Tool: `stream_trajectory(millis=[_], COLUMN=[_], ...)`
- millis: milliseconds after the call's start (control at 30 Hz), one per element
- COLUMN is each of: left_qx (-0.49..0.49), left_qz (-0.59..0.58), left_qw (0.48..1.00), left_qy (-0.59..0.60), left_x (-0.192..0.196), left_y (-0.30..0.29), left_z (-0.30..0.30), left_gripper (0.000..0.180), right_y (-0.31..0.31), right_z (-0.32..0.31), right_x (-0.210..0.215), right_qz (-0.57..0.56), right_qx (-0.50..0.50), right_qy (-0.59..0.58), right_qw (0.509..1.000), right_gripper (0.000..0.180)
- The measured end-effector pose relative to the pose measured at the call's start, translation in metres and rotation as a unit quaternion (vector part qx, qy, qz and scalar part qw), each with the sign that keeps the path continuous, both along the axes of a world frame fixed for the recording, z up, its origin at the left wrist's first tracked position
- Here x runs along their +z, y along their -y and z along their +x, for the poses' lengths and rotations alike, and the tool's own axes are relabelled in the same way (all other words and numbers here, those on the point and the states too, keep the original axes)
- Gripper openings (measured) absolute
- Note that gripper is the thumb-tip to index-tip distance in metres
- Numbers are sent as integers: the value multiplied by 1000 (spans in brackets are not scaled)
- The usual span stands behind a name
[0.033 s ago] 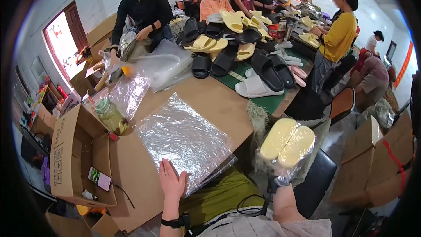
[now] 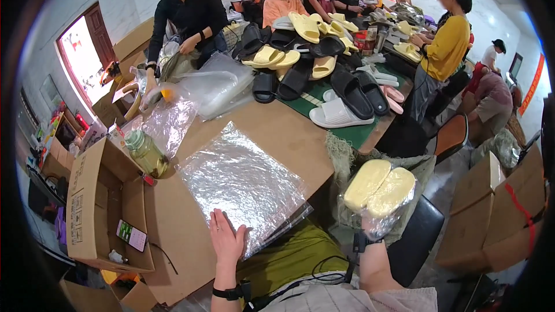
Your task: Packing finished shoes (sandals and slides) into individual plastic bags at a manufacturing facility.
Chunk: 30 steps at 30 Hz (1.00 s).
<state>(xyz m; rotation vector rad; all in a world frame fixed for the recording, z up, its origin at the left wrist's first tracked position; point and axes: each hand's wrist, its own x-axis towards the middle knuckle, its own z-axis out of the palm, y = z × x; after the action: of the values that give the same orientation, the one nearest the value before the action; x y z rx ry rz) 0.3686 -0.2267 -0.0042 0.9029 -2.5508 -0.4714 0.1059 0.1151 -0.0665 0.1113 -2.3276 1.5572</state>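
Observation:
My left hand (image 2: pixel 227 241) lies flat, fingers stretched out, on the near edge of a stack of clear plastic bags (image 2: pixel 243 179) on the cardboard-covered table. Off to the right, past the table's edge, my right hand (image 2: pixel 373 230) holds up a pair of pale yellow slippers (image 2: pixel 378 188) wrapped in a clear bag. The soles face up, side by side. Plastic and slippers hide most of that hand's fingers. A woven sack (image 2: pixel 425 176) is behind and below the pair.
Black, yellow, white and pink slippers (image 2: pixel 295 81) pile up at the far side. An open carton (image 2: pixel 87 219) with a phone (image 2: pixel 132 235) stands left, beside a glass jar (image 2: pixel 144 153). Right are a chair (image 2: pixel 419 231) and cartons (image 2: pixel 491 214). Several people work around the table.
The bagged yellow slippers have tilted slightly, their right side lower, as my right hand turned a little. My left hand has stayed in place on the stack.

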Motion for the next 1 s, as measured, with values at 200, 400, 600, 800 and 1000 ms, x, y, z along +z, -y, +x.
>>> stream_trajectory(millis=[200, 400, 600, 800, 1000], left_qx=[0, -12, 8, 8, 19], left_qz=[10, -21, -13, 13, 8], left_qw=[1000, 1000, 1000, 1000, 1000], left_qy=[11, -1, 5, 2, 10], left_x=[1, -3, -1, 5, 8], left_y=[-2, 4, 4, 1, -3], left_z=[-1, 2, 8, 1, 5], left_gripper=[94, 94, 93, 93, 92], right_y=[10, 41, 77, 124, 160], right_z=[-55, -72, -79, -164, -244], right_x=[-39, -77, -39, 55, 77], right_qz=[-303, -710, -531, -145, 170], right_qx=[-138, -241, -50, 143, 145], right_qy=[220, 436, 222, -26, -7], right_qw=[917, 498, 816, 979, 975], right_gripper=[35, 23, 9, 33, 65])
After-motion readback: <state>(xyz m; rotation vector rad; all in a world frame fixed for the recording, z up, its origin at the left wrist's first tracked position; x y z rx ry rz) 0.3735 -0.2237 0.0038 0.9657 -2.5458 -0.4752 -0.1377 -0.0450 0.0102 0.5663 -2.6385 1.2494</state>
